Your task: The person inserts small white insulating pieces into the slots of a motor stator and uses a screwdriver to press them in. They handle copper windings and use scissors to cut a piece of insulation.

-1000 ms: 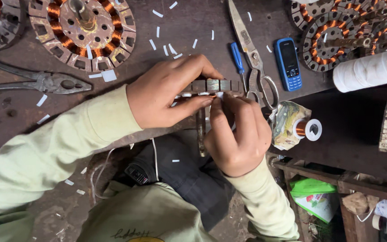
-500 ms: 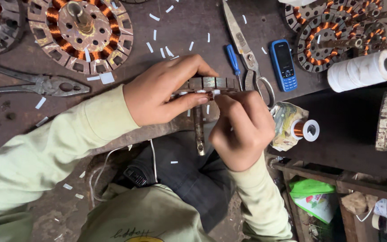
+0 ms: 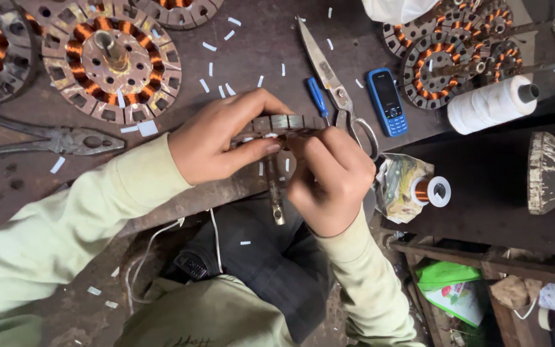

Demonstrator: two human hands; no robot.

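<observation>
Both hands are gripping a ridged metal motor core [image 3: 281, 123] at the bench edge: left hand [image 3: 216, 142] clamping its rim, right hand [image 3: 329, 180] pinching it. Scissors [image 3: 329, 80], a blue phone [image 3: 386, 101] and pliers [image 3: 46, 140] are lying nearby among white paper strips [image 3: 209, 46].

Across the dark, worn workbench [image 3: 245, 38] lie small white paper strips [image 3: 209, 46], with a round metal stator wound in copper wire [image 3: 112, 61] at the upper left and dark steel pliers [image 3: 65, 140] just below it. Long steel scissors [image 3: 329, 80] lie beside a small blue-handled screwdriver [image 3: 318, 97] and a blue push-button mobile phone [image 3: 387, 103], near a cluster of smaller copper-wound stators [image 3: 451, 54]. A spool of white thread [image 3: 491, 104] lies at the right, and a small reel of copper wire [image 3: 428, 191] sits against a crumpled wrapper [image 3: 398, 183] lower down.
</observation>
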